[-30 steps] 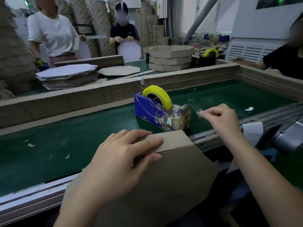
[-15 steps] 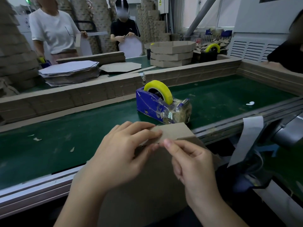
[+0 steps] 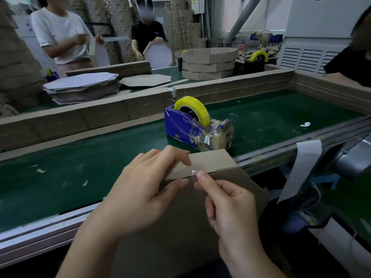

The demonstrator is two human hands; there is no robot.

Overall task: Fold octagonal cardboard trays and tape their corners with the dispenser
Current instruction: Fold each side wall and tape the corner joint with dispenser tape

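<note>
Upper left of the frame – a person in a white shirt (image 3: 58,35), seen behind a stack of flat blanks (image 3: 82,87), white faces up.

Left and centre – a green work surface (image 3: 70,167), bounded at its far side by a low wall of stacked cardboard strips (image 3: 80,119); small scraps are scattered on its left part.

Lower centre – the left hand (image 3: 144,193), by which the cardboard tray (image 3: 210,160) is gripped: the fingers are curled over the upright side flap and the thumb is set against the panel beneath it. The tray is held at the near edge of the work surface, its broad base tilted toward the camera.

At the seam between flap and base – a clear tape piece (image 3: 193,171), laid across the corner.

Lower centre-right – the right hand (image 3: 230,207), fingers curled, the tape piece pinched between forefinger and thumb at the seam.

Centre, just beyond the tray – a blue tape dispenser (image 3: 180,123) carrying a yellow tape roll (image 3: 192,106), stood on the work surface.

Upper centre – a stack of folded trays (image 3: 208,63); a second dispenser (image 3: 259,59) is placed to its right.

Right – a small white object (image 3: 305,124) on the green, and a pale paper strip (image 3: 301,167) hung over the frame edge.
</note>
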